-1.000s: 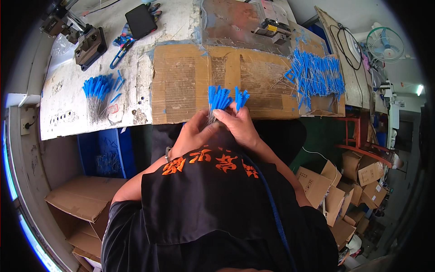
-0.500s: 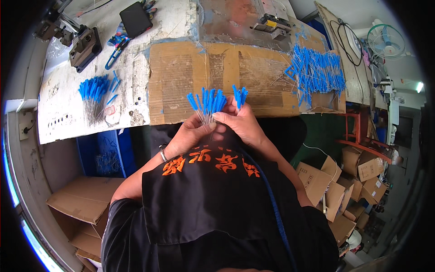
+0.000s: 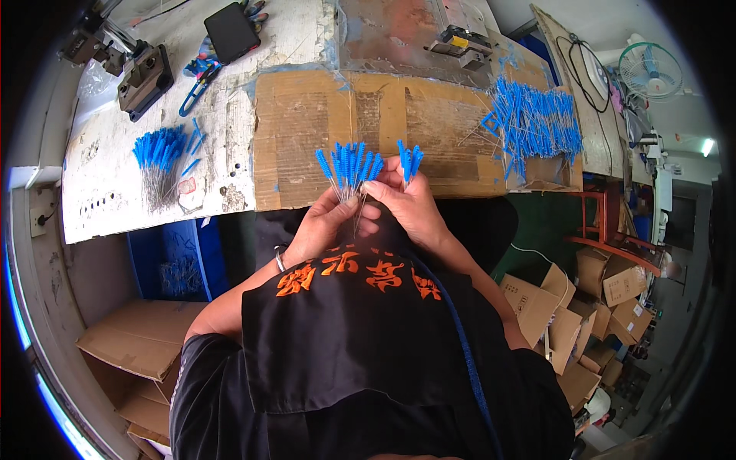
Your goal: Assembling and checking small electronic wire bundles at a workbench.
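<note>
Above the left hand (image 3: 323,224), which pinches their thin wire stems (image 3: 344,192), fan slim blue-bristled brushes (image 3: 350,165), while the right hand (image 3: 412,211) beside it clasps a smaller blue-bristled cluster (image 3: 409,162).

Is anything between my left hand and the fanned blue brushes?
Nothing visible: your left hand pinches the fanned blue brushes directly. Your right hand, holding a smaller blue bunch, sits close at their right side.

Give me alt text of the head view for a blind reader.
A person's left hand grips fanned blue-tipped wire brushes; the right hand holds a smaller bunch. Similar blue piles lie left and right on the worktable.
</note>
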`<move>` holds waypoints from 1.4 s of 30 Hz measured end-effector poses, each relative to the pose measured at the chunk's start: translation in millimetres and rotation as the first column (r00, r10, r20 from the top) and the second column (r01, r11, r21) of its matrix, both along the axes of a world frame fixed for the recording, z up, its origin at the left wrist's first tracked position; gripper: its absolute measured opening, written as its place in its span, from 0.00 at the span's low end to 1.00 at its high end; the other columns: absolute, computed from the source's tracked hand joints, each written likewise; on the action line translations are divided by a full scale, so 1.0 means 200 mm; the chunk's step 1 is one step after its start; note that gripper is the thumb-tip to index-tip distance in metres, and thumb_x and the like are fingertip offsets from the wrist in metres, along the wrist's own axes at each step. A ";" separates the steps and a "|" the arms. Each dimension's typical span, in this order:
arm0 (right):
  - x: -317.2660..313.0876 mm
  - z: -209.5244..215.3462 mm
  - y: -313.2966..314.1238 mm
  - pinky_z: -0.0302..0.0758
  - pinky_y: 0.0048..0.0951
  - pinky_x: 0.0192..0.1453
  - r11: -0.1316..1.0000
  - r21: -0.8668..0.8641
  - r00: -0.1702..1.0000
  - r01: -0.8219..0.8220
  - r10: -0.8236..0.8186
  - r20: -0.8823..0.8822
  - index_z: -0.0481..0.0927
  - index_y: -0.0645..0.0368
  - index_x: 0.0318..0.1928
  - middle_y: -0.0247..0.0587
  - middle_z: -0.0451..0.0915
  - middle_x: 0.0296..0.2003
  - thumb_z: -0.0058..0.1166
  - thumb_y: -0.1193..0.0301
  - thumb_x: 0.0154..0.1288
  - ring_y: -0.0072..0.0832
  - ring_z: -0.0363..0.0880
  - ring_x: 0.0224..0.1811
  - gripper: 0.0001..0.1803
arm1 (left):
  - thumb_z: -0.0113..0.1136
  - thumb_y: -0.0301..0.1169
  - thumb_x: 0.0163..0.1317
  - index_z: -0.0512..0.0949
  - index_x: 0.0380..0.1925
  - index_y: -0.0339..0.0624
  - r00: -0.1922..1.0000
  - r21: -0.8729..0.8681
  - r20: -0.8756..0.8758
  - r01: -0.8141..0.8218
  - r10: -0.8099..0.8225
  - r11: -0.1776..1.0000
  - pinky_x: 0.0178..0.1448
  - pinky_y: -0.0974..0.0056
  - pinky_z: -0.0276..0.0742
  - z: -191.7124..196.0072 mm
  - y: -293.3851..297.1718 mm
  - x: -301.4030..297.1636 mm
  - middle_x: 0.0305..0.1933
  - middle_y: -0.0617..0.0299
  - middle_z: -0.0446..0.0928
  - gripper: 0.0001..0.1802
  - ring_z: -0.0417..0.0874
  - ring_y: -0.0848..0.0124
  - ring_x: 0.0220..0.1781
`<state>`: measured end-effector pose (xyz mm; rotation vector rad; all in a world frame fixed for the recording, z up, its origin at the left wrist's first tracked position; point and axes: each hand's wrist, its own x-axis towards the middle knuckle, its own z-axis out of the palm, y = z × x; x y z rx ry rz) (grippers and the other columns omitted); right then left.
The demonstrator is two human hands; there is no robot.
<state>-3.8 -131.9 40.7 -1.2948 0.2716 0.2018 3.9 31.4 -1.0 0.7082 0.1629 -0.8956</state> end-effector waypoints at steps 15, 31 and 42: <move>0.01 0.01 0.02 0.75 0.24 0.35 0.998 0.050 0.999 -0.048 0.047 0.022 0.71 0.64 0.36 0.38 0.77 0.31 0.53 0.78 0.61 0.20 0.76 0.30 0.05 | 0.54 0.31 0.64 0.73 0.43 0.39 0.991 0.118 0.109 -0.085 0.073 0.989 0.35 0.67 0.77 0.01 -0.01 0.00 0.29 0.60 0.77 0.10 0.78 0.71 0.27; 0.46 0.21 0.10 0.55 0.14 0.19 0.974 -0.228 0.983 0.006 0.035 0.178 0.73 0.55 0.32 0.33 0.80 0.28 0.55 0.70 0.63 0.08 0.59 0.17 0.06 | 0.51 0.33 0.67 0.70 0.43 0.42 0.978 0.098 0.136 -0.170 0.156 0.981 0.26 0.75 0.69 -0.04 0.11 0.00 0.31 0.59 0.80 0.09 0.74 0.78 0.21; 0.74 0.04 0.77 0.73 0.23 0.36 0.806 -0.472 0.853 -0.358 0.487 0.186 0.74 0.64 0.30 0.37 0.80 0.27 0.59 0.68 0.56 0.20 0.78 0.32 0.11 | 0.50 0.36 0.67 0.66 0.38 0.41 0.970 0.117 0.224 -0.120 0.091 0.986 0.24 0.76 0.64 -0.04 0.21 -0.02 0.25 0.63 0.75 0.10 0.68 0.79 0.18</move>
